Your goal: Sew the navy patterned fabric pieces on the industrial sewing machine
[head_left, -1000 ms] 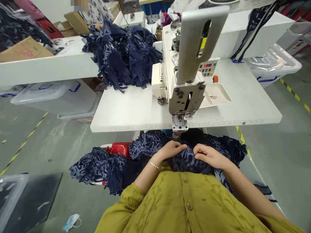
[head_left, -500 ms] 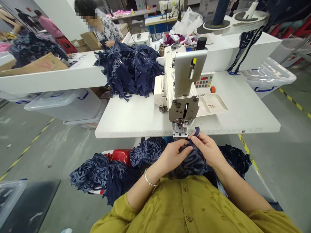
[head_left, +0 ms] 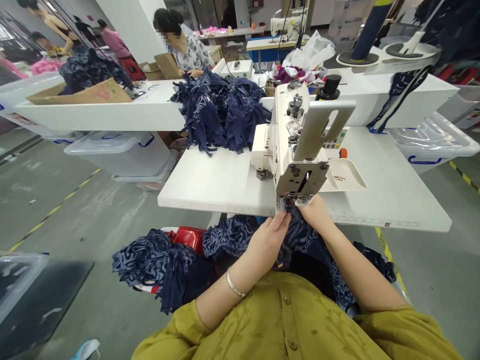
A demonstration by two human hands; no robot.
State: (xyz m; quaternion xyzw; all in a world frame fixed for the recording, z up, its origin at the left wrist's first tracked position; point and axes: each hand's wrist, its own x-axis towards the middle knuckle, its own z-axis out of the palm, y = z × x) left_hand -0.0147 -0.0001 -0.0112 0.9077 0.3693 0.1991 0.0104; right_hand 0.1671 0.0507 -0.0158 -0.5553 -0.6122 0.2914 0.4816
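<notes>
My left hand and my right hand pinch a navy patterned fabric piece and hold its edge up under the presser foot of a white sewing machine. The left fingers grip the cloth just left of the foot. The right hand presses it from the right, its fingertips hidden under the machine head. More of the same navy fabric lies heaped in my lap and to my left.
The machine stands on a white table with a heap of navy pieces at its back left. A red bin sits under the lap fabric. Clear plastic bins stand on the floor. A person works at the table behind.
Both hands have risen from my lap to the machine, carrying the fabric edge up to the presser foot. The camera has tilted upward.
</notes>
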